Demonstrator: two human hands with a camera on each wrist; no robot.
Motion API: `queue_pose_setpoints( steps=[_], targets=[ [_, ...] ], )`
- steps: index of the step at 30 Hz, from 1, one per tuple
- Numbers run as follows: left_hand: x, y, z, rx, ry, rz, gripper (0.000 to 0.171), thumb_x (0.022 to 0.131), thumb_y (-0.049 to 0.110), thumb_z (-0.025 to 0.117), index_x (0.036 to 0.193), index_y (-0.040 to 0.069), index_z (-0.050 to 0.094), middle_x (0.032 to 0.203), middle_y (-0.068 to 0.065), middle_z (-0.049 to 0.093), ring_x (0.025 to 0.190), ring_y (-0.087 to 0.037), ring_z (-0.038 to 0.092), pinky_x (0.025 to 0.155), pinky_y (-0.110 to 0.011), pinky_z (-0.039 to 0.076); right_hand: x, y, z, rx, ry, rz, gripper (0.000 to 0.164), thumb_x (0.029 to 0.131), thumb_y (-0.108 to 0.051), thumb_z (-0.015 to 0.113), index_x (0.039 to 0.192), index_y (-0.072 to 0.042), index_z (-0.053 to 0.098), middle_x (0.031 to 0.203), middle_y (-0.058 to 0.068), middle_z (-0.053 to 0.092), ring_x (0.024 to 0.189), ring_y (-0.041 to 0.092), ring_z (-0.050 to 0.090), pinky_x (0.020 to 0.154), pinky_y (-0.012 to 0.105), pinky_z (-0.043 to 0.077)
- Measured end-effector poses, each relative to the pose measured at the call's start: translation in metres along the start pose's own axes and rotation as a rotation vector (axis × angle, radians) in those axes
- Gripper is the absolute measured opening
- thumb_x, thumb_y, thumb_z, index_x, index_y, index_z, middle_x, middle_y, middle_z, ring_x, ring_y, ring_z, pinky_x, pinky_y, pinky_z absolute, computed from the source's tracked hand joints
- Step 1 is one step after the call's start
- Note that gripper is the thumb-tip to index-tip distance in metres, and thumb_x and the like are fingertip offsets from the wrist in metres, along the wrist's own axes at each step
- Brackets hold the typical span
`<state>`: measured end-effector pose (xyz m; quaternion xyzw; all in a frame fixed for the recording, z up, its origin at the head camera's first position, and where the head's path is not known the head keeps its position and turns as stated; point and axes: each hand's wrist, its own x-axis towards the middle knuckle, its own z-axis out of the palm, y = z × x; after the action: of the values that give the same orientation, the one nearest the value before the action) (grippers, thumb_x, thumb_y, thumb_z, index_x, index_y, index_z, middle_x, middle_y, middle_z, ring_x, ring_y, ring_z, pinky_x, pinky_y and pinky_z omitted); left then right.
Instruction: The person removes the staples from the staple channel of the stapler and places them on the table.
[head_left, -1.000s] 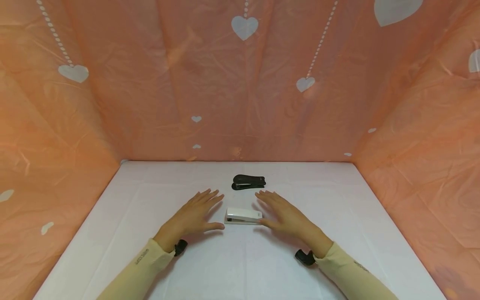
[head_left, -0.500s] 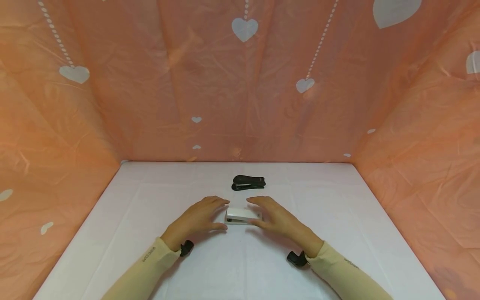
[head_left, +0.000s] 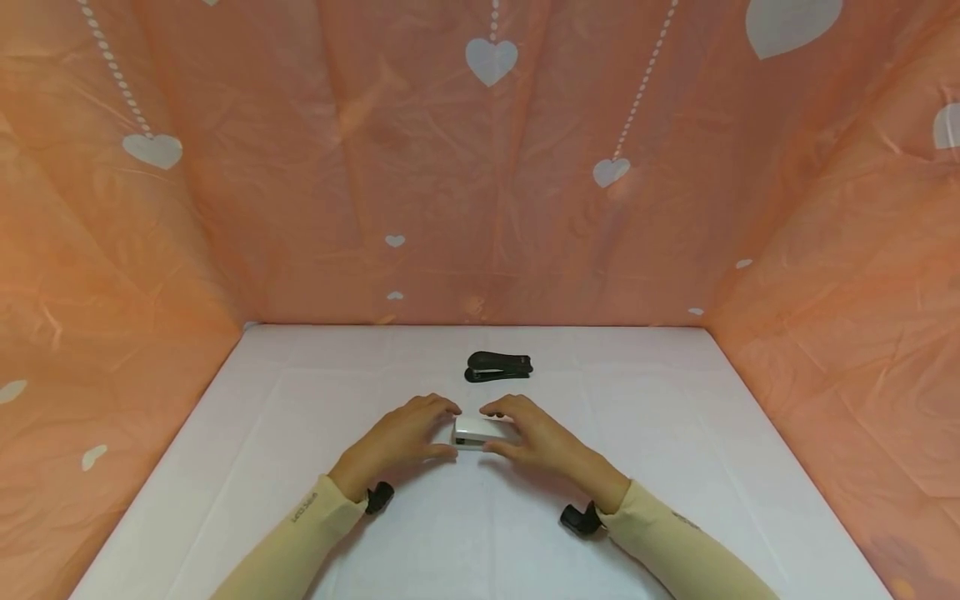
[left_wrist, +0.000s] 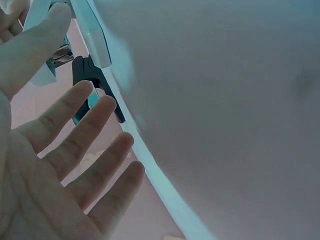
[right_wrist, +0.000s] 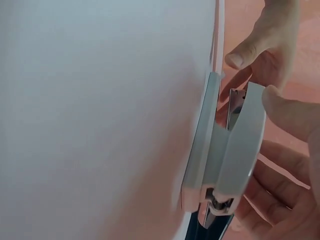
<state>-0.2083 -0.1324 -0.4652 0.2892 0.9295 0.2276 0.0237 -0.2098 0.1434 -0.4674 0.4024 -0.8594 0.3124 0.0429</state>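
Note:
A white stapler (head_left: 474,430) lies flat on the white table between both hands. My left hand (head_left: 397,433) hovers at the stapler's left end, its fingers spread and thumb apart in the left wrist view, holding nothing. My right hand (head_left: 542,435) arches over the stapler's right end, with the thumb on the near side and fingers on the far side. In the right wrist view that thumb appears close to the upper edge of the white stapler (right_wrist: 240,150); the fingers look loosely bent behind it, and contact is unclear. Beyond the hands lies a black stapler (head_left: 498,367).
The white tabletop (head_left: 450,542) runs back to an orange cloth wall (head_left: 480,208) patterned with pale hearts. More orange cloth encloses the left and right sides. A small black device sits at each wrist, below the pale sleeves.
My right hand has moved left over the white stapler, its fingers bending more. My left hand has shifted slightly right, its fingers drawing closer together. Both staplers have stayed in place.

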Motion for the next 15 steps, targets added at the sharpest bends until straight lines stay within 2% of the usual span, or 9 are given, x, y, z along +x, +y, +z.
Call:
queue_pose_setpoints(
  steps=[8,15],
  targets=[
    [0.002,0.001,0.003,-0.025,-0.006,-0.049,0.053,0.088,0.031,0.091,0.132,0.012,0.068,0.135,-0.004,0.068,0.128,-0.028,0.063,0.102,-0.053,0.054,0.008,0.003,0.005,0.093,-0.024,0.035,0.042,0.096,-0.021,0.084,0.131,-0.005,0.068,0.124,0.009,0.071,0.113,0.024,0.063,0.1,0.041,0.051],
    [0.001,0.0,0.005,-0.013,0.001,-0.047,0.044,0.091,0.029,0.088,0.128,0.014,0.069,0.131,-0.002,0.069,0.124,-0.027,0.064,0.1,-0.052,0.054,0.015,0.005,0.01,0.14,-0.058,0.068,0.036,0.096,-0.02,0.084,0.127,-0.01,0.068,0.121,0.004,0.07,0.113,0.021,0.063,0.102,0.04,0.05]
  ],
)
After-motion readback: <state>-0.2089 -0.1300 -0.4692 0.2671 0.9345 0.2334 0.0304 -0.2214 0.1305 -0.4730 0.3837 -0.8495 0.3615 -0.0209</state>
